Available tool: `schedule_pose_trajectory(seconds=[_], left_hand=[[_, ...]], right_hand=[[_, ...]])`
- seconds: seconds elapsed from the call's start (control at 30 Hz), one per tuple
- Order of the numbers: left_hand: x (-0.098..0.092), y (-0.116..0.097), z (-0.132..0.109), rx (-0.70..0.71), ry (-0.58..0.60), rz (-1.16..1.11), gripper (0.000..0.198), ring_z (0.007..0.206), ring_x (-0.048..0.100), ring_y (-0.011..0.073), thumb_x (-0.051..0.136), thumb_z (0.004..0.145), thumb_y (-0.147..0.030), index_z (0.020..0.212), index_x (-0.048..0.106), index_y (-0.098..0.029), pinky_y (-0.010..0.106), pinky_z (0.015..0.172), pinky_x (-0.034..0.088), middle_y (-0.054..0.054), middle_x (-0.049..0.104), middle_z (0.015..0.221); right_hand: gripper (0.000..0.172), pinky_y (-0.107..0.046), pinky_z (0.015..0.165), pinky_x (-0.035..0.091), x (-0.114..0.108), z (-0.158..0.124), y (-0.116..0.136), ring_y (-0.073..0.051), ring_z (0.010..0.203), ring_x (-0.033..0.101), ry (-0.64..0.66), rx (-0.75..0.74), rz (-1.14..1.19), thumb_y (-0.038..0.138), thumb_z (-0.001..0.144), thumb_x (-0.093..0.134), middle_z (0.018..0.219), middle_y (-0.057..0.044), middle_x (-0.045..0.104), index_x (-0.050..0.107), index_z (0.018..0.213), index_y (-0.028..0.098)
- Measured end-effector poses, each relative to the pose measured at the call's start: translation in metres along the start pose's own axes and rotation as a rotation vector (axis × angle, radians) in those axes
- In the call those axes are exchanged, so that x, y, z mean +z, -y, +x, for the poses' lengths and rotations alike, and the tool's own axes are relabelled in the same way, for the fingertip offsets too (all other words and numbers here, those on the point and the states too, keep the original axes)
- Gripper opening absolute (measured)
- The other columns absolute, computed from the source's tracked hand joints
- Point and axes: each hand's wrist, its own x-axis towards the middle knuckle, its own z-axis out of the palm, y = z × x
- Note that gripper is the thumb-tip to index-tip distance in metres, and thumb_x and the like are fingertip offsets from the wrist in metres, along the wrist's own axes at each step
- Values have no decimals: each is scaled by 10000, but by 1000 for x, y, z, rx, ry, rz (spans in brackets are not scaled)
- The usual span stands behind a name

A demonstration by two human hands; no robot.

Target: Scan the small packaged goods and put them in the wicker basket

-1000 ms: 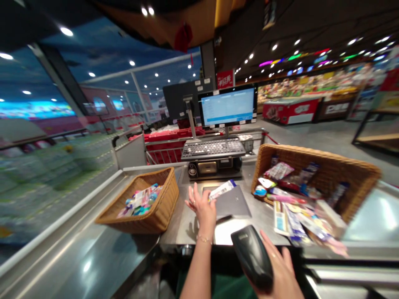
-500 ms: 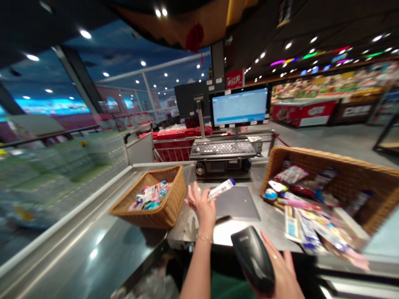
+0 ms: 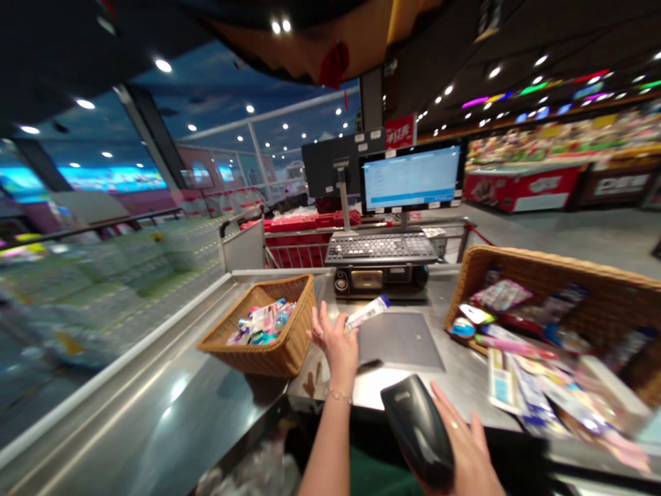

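- The left hand (image 3: 339, 353) is raised over the counter, palm side partly turned away; thumb and forefinger look closed on a slim white packet with a dark blue end (image 3: 366, 313), while the other fingers stand spread and free; a thin bracelet (image 3: 339, 395) circles the wrist
- The slim white packet slants up and to the right from the fingertips, its printed side showing, in front of a flat grey rectangular panel (image 3: 400, 337); the contact at the fingertips is too small to tell in detail
- The right hand (image 3: 465, 451) is wrapped round a glossy black rounded handheld scanner (image 3: 418, 430), its wide head pointing forward and left; the far fingers are hidden behind it
- Left of the left hand sits a tan woven wicker basket (image 3: 289, 355) with small bright packages (image 3: 266, 324) inside; it rests on the shiny steel counter (image 3: 206, 413)
- On the right is a larger brown wicker basket (image 3: 609, 282); assorted packets (image 3: 537, 389) lie in it and over its near edge
- Beyond the grey panel stand a black keyboard (image 3: 382, 246) and a lit blue-white monitor (image 3: 410, 180)
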Motion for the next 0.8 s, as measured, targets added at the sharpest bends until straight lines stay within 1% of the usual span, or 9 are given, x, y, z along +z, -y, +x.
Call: schedule_pose_trajectory(seconds=[0.1,0.23,0.33,0.43,0.63,0.8], left_hand=[[-2,4,2,-3,-12,9,210,1459,211,388,658,757,-149,942,703,-239,714,1103,202,129,382,1516],[-5,8,3,1,-30,24,198,1464,204,379,668,757,-155,935,701,-235,683,1128,183,130,385,1512],[-7,10,4,10,-56,29,181,1464,206,368,668,766,-171,932,701,-236,670,1136,176,127,384,1510],[-8,13,5,9,-64,29,179,1462,207,368,664,771,-178,936,697,-239,682,1127,179,122,376,1515],[-15,17,8,6,-86,34,187,1462,203,370,666,761,-174,934,697,-240,671,1136,179,118,375,1512],[-21,21,11,-10,-94,22,191,1459,210,375,664,757,-170,931,701,-237,680,1128,193,124,404,1484]], right_hand=[[484,-643,1108,222,0,1,1,-354,1389,413,31,-23,4,265,826,383,1376,-172,578,489,1292,190],[512,-663,1094,222,0,2,3,-370,1385,414,46,-55,4,276,852,365,1384,-188,567,434,1348,173],[489,-667,1109,201,3,3,3,-372,1379,421,44,-50,19,286,850,384,1380,-189,572,465,1319,177],[493,-668,1134,159,8,3,3,-363,1384,414,49,-50,38,301,836,396,1366,-171,590,491,1305,180],[480,-677,1143,134,13,7,8,-362,1383,415,46,-61,40,315,839,388,1357,-138,606,549,1279,208],[506,-693,1134,134,13,9,15,-378,1385,404,58,-77,68,295,820,395,1362,-151,599,526,1296,185]])
